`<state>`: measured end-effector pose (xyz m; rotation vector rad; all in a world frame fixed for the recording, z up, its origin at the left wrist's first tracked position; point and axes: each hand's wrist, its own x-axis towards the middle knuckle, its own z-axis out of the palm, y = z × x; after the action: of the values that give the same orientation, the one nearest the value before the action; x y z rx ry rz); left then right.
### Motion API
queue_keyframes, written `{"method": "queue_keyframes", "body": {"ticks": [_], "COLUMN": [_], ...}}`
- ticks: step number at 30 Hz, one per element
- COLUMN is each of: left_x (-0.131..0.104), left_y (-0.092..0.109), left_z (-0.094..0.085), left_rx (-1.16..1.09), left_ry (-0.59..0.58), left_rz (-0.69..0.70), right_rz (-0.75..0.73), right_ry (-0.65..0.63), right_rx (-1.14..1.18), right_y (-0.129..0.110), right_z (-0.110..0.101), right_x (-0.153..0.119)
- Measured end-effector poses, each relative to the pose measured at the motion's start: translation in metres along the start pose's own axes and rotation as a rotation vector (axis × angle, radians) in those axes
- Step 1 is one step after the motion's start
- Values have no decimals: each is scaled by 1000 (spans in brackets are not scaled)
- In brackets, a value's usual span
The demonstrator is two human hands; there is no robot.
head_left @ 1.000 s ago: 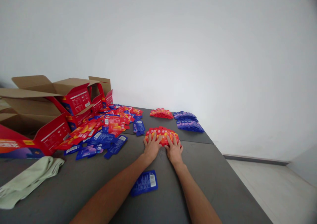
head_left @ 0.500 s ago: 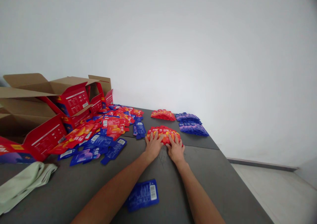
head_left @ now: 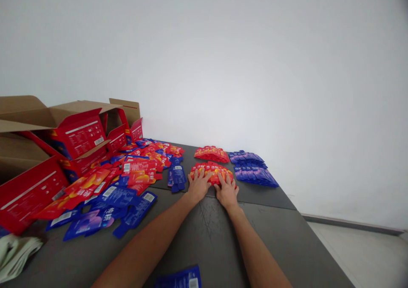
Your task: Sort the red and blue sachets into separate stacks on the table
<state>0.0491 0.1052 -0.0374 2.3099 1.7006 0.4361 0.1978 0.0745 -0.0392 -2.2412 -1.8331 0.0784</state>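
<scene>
A fanned row of red packets lies on the dark table. My left hand rests on its left part with the fingers spread. On the right part of the same row lies my right hand, its fingers also apart. Behind them is another red row. Two rows of blue packets, a rear one and a front one, lie to the right. A single blue packet lies near the bottom edge of the view, between my forearms.
At the left, red and blue packets lie in a loose heap beside open red cardboard boxes. A folded pale cloth is at the lower left. A white wall stands behind the table.
The view has moved closer, so the boxes and cloth sit further left and the single blue packet lower. Both hands remain on the front red row, which lies slightly nearer the rear red row.
</scene>
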Motion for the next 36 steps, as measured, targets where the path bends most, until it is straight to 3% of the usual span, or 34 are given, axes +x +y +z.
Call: {"method": "queue_keyframes", "body": {"ticks": [12,29,36], "left_x": [41,50,55], "left_y": [-8,-4,-7], "left_z": [14,11,19], "left_rx": [18,-7,1], "left_ry": [87,104,147], "left_rz": [8,-35,-30], "right_rz": [10,7,3], "right_ry": [52,98,100], "right_rx": [35,52,47], "right_y": [-5,-4,-3], "right_z": [14,24,27], "right_x": [40,53,56]}}
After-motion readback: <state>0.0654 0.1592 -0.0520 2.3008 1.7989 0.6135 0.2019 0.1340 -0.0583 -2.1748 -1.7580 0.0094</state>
